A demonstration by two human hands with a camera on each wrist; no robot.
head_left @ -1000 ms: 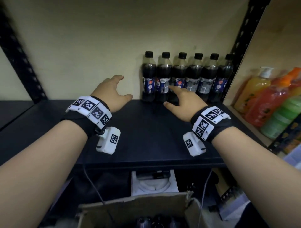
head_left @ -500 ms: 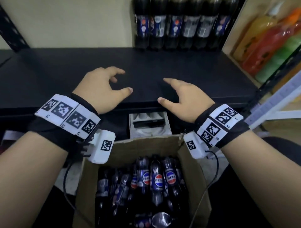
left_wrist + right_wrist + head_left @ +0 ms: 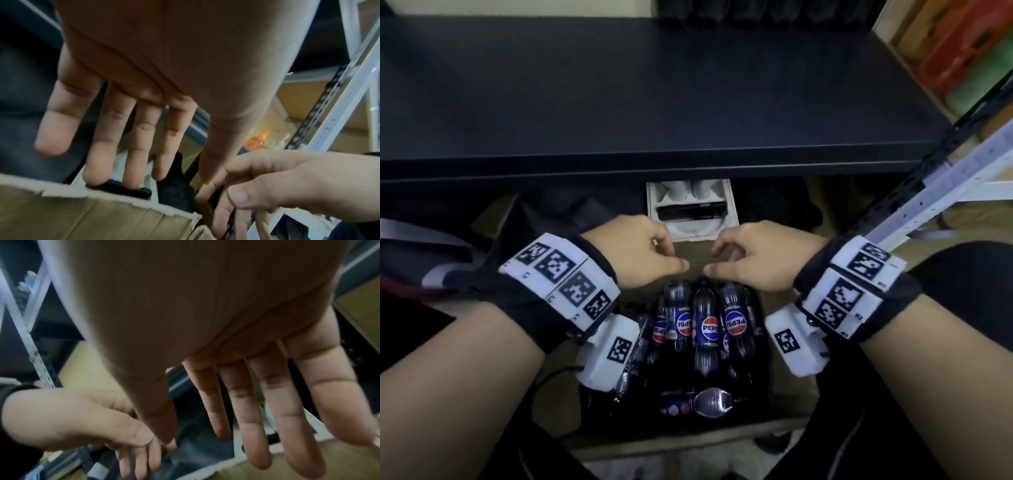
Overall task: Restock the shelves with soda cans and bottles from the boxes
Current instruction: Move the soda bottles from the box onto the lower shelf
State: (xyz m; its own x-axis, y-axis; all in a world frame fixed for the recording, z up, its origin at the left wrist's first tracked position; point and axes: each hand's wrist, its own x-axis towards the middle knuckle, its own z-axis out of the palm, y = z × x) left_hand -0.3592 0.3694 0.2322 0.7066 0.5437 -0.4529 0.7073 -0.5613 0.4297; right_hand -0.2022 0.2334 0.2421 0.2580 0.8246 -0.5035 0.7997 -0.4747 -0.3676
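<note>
A cardboard box (image 3: 787,407) below the shelf holds several dark Pepsi bottles (image 3: 705,329), most upright, one lying on its side (image 3: 698,404) near the front. My left hand (image 3: 643,253) and right hand (image 3: 750,257) hover side by side above the box's far edge, thumbs nearly touching. Both are empty. In the left wrist view the left hand's fingers (image 3: 107,138) are straight and spread over the box's torn rim (image 3: 123,204). The right wrist view shows the right hand's fingers (image 3: 252,410) straight too. The black shelf (image 3: 654,102) lies bare in front, with bottle bases (image 3: 756,10) at its back.
A white tray (image 3: 691,209) with a black item sits under the shelf beyond the box. Coloured bottles (image 3: 962,58) stand on the neighbouring shelf to the right. A black perforated post (image 3: 928,164) and a white rail (image 3: 941,192) run diagonally at right.
Both hands have pulled back off the shelf and dropped down over the open box, coming close together. My view has tilted down from the bottle row to the box.
</note>
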